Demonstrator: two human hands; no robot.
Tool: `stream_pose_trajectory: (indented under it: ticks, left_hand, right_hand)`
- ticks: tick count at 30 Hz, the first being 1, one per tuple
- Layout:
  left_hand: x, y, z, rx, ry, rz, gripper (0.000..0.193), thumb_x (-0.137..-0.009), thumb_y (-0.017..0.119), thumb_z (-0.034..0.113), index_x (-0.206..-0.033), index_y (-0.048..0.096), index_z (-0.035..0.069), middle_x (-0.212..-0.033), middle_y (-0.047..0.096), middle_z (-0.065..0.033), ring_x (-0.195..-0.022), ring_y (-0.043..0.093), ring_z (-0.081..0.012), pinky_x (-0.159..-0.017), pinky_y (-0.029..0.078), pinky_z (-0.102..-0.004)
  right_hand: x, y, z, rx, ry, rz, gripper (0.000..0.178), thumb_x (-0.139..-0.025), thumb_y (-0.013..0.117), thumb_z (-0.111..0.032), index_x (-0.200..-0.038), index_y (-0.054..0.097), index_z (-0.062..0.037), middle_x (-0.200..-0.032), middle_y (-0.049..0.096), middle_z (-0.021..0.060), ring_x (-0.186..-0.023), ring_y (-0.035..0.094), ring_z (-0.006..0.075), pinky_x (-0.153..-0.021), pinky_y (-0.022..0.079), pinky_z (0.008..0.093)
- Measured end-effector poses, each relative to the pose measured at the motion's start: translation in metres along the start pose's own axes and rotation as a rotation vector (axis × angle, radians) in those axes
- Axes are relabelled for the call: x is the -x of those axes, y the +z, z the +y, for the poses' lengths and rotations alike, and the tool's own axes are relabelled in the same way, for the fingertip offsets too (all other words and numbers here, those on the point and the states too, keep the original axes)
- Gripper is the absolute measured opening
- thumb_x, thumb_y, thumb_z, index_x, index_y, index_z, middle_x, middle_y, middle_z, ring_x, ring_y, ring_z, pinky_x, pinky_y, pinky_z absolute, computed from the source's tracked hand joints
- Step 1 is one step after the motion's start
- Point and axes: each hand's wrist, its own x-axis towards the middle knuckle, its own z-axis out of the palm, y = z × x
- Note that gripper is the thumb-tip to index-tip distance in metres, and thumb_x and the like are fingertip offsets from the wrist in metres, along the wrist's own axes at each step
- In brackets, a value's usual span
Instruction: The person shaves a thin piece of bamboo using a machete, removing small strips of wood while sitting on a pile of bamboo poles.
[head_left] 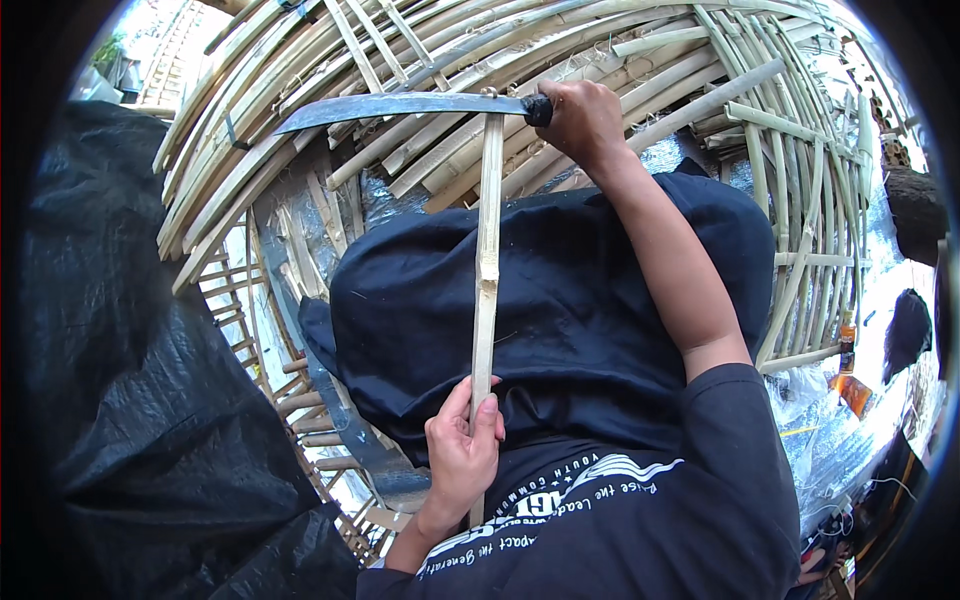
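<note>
My right hand is closed round the black handle of a machete, whose long blade points to the left. Its blade crosses the far end of a bamboo strip, touching or just over it; I cannot tell which. The strip runs from the blade down over my lap toward my chest, with a node about halfway along. My left hand grips the strip near its lower end, thumb on top and fingers wrapped around it. Dark cloth covers my lap beneath the strip.
Many split bamboo lengths lie stacked beyond my knees. A bamboo lattice stands on the right, a black tarp hangs on the left. Bamboo slats lie beside the tarp. A small bottle is at the far right.
</note>
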Motion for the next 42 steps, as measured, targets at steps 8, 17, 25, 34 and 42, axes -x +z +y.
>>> stream_pose_trajectory:
  ticks: [8, 17, 25, 34, 42]
  left_hand:
    - [0.006, -0.014, -0.009, 0.171, -0.001, 0.078, 0.028, -0.106, 0.054, 0.012, -0.129, 0.055, -0.004, -0.07, 0.06, -0.0029, -0.046, 0.042, 0.001, -0.041, 0.031, -0.0164]
    - [-0.006, -0.017, -0.014, 0.149, -0.016, 0.053, 0.027, -0.106, 0.055, 0.015, -0.126, 0.057, -0.003, -0.068, 0.059, -0.0007, -0.047, 0.046, -0.0007, -0.041, 0.036, -0.0171]
    - [-0.013, -0.008, -0.01, 0.125, 0.001, 0.05, 0.026, -0.104, 0.057, 0.011, -0.126, 0.053, -0.002, -0.063, 0.05, 0.0033, -0.046, 0.044, -0.001, -0.041, 0.036, -0.0177]
    - [-0.025, -0.007, -0.011, 0.195, 0.077, 0.072, 0.014, -0.105, 0.058, 0.014, -0.109, 0.052, 0.003, -0.064, 0.05, 0.0041, -0.049, 0.043, -0.0005, -0.045, 0.036, -0.0169]
    - [-0.025, -0.01, -0.012, 0.188, 0.061, -0.011, 0.022, -0.11, 0.047, 0.026, -0.111, 0.051, 0.004, -0.062, 0.038, 0.0081, -0.048, 0.032, 0.0019, -0.041, 0.027, -0.0171]
  right_hand:
    - [-0.011, -0.017, 0.087, 0.142, 0.619, -0.115, 0.037, -0.085, 0.067, -0.037, -0.096, 0.076, -0.0028, -0.097, 0.074, 0.0236, -0.095, 0.072, 0.0399, -0.084, 0.058, 0.0476]
    - [-0.002, -0.015, -0.006, -0.106, 0.245, -0.113, 0.028, -0.081, 0.071, -0.032, -0.097, 0.077, -0.0094, -0.084, 0.072, 0.0213, -0.082, 0.07, 0.0408, -0.075, 0.057, 0.0487]
    - [0.006, -0.017, -0.028, -0.236, 0.107, -0.105, 0.023, -0.079, 0.072, -0.026, -0.097, 0.077, -0.0128, -0.08, 0.071, 0.0187, -0.076, 0.07, 0.0401, -0.069, 0.057, 0.048]
    - [0.019, -0.022, -0.051, -0.314, -0.077, -0.088, 0.018, -0.07, 0.075, -0.02, -0.085, 0.072, -0.0108, -0.072, 0.067, 0.0176, -0.071, 0.068, 0.0389, -0.064, 0.055, 0.0487]
    - [0.029, -0.021, -0.071, -0.342, -0.157, -0.169, 0.018, -0.068, 0.075, -0.023, -0.082, 0.068, -0.0134, -0.068, 0.065, 0.0152, -0.067, 0.066, 0.0385, -0.06, 0.052, 0.0502]
